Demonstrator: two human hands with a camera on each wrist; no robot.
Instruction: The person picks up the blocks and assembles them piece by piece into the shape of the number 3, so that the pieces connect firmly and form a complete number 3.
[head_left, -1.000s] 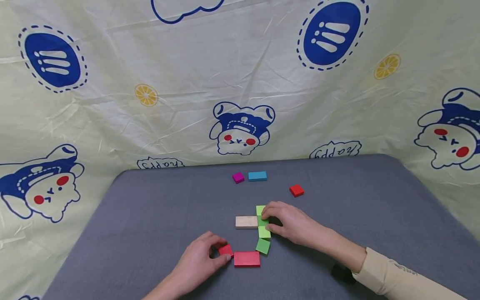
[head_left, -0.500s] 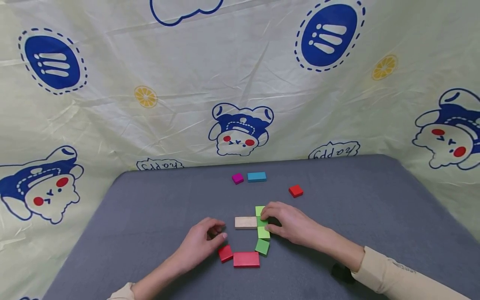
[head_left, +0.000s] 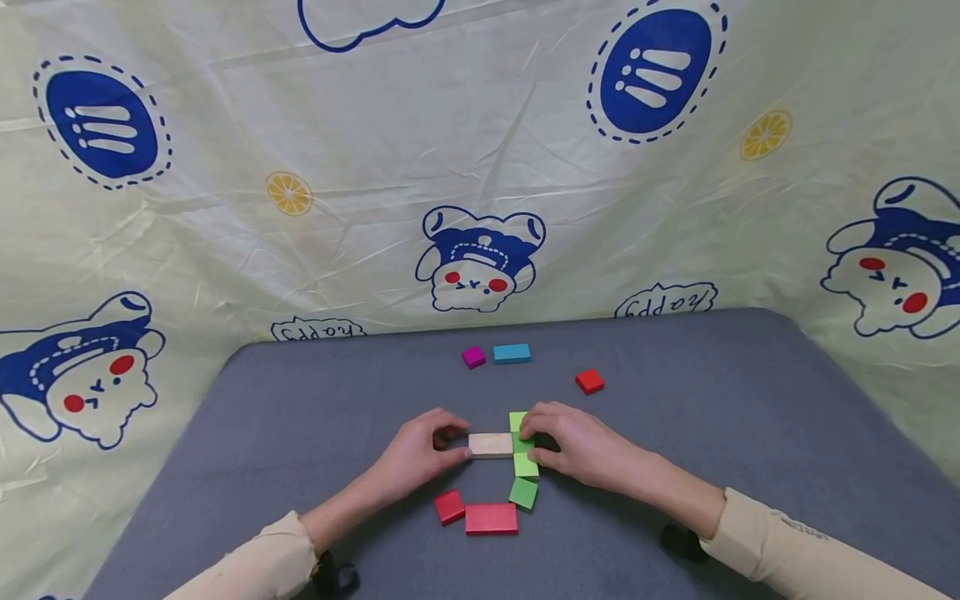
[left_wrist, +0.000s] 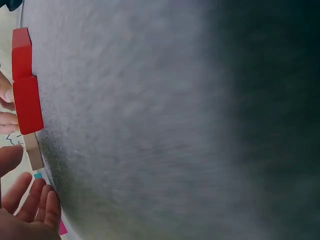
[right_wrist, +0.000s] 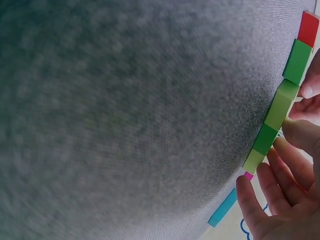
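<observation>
nearest, black straps (head_left: 333,577) at the cuffs, then the large red block (head_left: 491,519), long side across, with the small red block (head_left: 450,507) skewed at its left end; that one was in the left hand (head_left: 423,448) a second ago and now lies let go. left hand has since moved up to the left end of the plain wood block (head_left: 491,446), thumb and fingers wide apart, thumb at the near corner; contact not certain. turned green block (head_left: 523,494) sits by the large red one's right far corner; beyond it a column, light green block (head_left: 526,466), dark green block (head_left: 522,444), second light green block (head_left: 517,421). wood block's right end meets the dark green. right hand (head_left: 577,440) unmoved, thumb and forefinger narrow about the dark green; cannot tell whether it pinches. grey gap between wood and large red. farther, bright red block (head_left: 589,382), then magenta block (head_left: 473,357) and blue block (head_left: 512,354) near the table's far edge. grey table (head_left: 322,400) runs broad to either side; side edges well apart from both hands. printed cloth (head_left: 360,125) behind.
</observation>
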